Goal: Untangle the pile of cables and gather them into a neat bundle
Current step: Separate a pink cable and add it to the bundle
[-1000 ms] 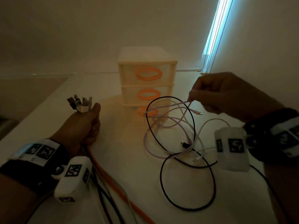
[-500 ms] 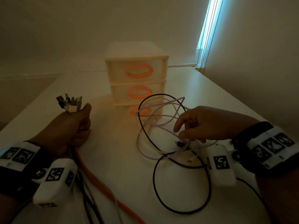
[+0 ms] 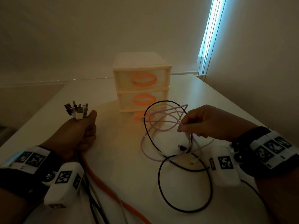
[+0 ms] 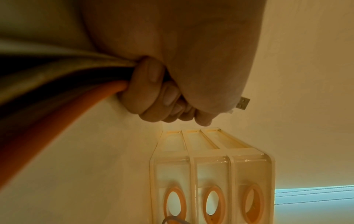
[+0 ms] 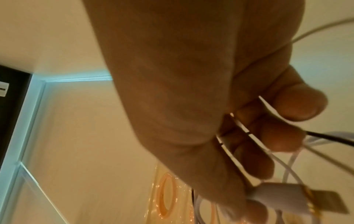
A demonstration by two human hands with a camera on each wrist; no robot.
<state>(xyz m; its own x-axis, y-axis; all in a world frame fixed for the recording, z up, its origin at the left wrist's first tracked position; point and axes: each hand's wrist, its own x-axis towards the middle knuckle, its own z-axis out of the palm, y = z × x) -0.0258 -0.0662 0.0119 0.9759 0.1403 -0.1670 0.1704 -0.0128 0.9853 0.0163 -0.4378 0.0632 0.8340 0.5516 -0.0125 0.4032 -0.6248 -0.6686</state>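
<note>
A: Where are the cables?

B: Loose tangle [image 3: 168,135] lies on the table [image 3: 126,159] at 4 o'clock from the drawer unit [image 3: 142,89], black loop [image 3: 184,188] nearest me. My right hand [image 3: 208,123] pinches a pale cable's plug [image 5: 283,195].

A: And the left?

B: Left hand [image 3: 77,135], at 9 o'clock of the tangle, is fisted round the gathered bundle [image 3: 77,110], plugs up, orange cable [image 3: 103,183] trailing twd me.

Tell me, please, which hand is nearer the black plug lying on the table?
Right. The right hand hovers just above the black plug; the left hand is far across the table.
</note>
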